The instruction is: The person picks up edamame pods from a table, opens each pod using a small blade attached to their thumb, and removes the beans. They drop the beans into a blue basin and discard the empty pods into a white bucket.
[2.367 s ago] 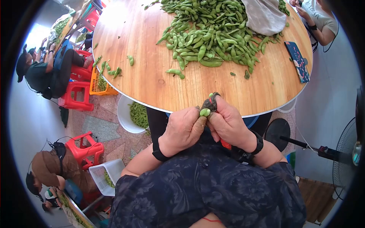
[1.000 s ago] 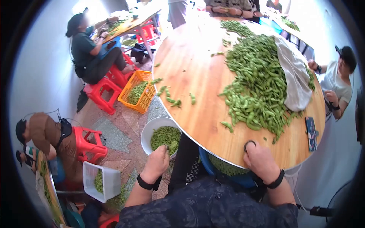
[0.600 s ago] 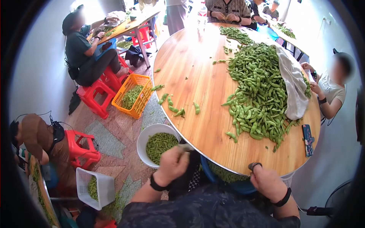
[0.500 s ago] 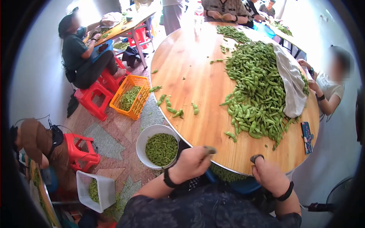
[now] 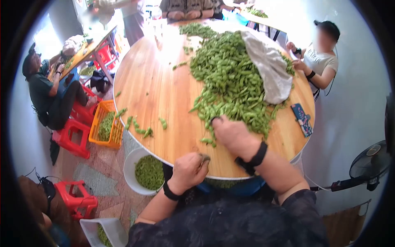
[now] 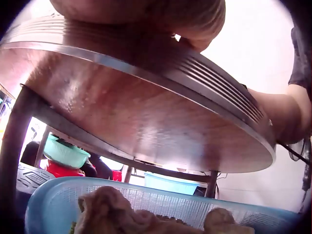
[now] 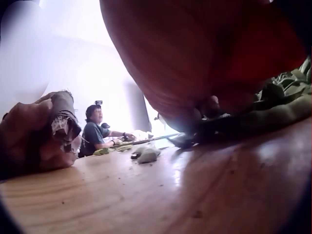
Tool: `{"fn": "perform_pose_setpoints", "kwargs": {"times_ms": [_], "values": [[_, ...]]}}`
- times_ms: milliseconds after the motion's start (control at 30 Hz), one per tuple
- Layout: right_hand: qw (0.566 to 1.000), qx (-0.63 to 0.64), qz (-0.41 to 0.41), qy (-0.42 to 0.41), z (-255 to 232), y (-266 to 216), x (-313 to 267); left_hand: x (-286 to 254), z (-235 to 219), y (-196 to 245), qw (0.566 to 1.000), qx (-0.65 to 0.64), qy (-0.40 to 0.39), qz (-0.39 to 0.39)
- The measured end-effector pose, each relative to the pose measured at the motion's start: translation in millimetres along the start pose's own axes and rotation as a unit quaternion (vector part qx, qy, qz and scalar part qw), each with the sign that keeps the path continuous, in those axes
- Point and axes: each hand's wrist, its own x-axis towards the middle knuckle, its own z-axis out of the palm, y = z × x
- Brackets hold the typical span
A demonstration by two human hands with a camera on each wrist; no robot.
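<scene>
With the round table (image 5: 152, 90) as your clock, the heap of pods (image 5: 230, 68) runs from twelve towards five. You seem to be at the picking step: your right hand (image 5: 236, 138) reaches its near edge, fingertips hidden, so whether they pinch a pod cannot be told. Your left hand (image 5: 187, 172) is curled near seven, its contents unseen. The next move probably calls for separating one pod cleanly.

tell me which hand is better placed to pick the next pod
Likely the right hand: it is at the pod pile, while the left hand is farther back, by the table rim.
</scene>
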Motion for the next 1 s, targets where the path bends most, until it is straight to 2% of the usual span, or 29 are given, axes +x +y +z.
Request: {"fn": "perform_pose_setpoints", "kwargs": {"times_ms": [67, 133, 267, 300, 333, 400, 433, 467, 500, 533, 567, 600, 633, 667, 767, 800, 867, 900, 933, 1000], "values": [[1.0, 0.0, 0.003, 0.0, -1, -3, 6, 0, 2, -1, 1.0, 0.003, 0.016, 0.017], [1.0, 0.02, 0.002, -0.018, -8, -4, 7, 0, 2, 2, 1.0, 0.001, 0.01, -0.01], [0.999, 0.022, 0.007, -0.032, -6, 0, -2, 5, 3, 11, 1.0, -0.015, 0.023, -0.002], [1.0, 0.024, -0.001, 0.007, -8, 4, -6, 4, 2, 10, 1.0, -0.014, 0.021, -0.002], [1.0, 0.027, -0.001, 0.007, -10, 9, -10, 2, 1, 8, 0.999, -0.02, 0.005, -0.029], [0.988, 0.092, 0.059, 0.109, -17, 20, -15, 4, 2, 11, 0.998, -0.025, -0.013, -0.059], [0.972, 0.172, 0.082, 0.138, -23, 24, -21, 9, 3, 17, 0.991, -0.102, -0.025, -0.082], [0.972, 0.175, 0.083, 0.135, -30, 22, -29, 12, 4, 24, 0.978, -0.179, -0.036, -0.105], [0.95, 0.261, 0.096, 0.14, -37, 16, -40, 12, 1, 35, 0.921, -0.279, -0.124, -0.243], [0.921, 0.344, 0.11, 0.143, -43, 9, -51, 15, 5, 41, 0.919, -0.278, -0.124, -0.249], [0.916, 0.36, 0.063, 0.168, -44, 1, -61, 22, 12, 46, 0.819, -0.445, -0.13, -0.337], [0.918, 0.349, 0.008, 0.187, -38, -4, -70, 25, 18, 50, 0.682, -0.592, -0.129, -0.409], [0.926, 0.321, -0.026, 0.197, -34, -10, -80, 22, 27, 45, 0.631, -0.668, -0.14, -0.367], [0.932, 0.292, -0.061, 0.206, -32, -13, -87, 20, 32, 45, 0.63, -0.668, -0.137, -0.371], [0.949, 0.26, -0.083, 0.155, -25, -7, -102, 26, 46, 47, 0.627, -0.683, -0.047, -0.372], [0.949, 0.265, -0.08, 0.153, -26, -7, -106, 26, 51, 46, 0.625, -0.682, -0.046, -0.378], [0.933, 0.327, 0.079, 0.124, -31, -6, -109, 26, 58, 44, 0.721, -0.627, -0.011, -0.297], [0.919, 0.348, 0.096, 0.159, -31, -2, -109, 31, 55, 52, 0.767, -0.566, 0.007, -0.302], [0.917, 0.354, 0.102, 0.154, -30, 5, -108, 31, 54, 50, 0.765, -0.564, 0.006, -0.312], [0.878, 0.443, 0.071, 0.166, -25, 16, -111, 23, 49, 45, 0.769, -0.556, -0.088, -0.303]]}}
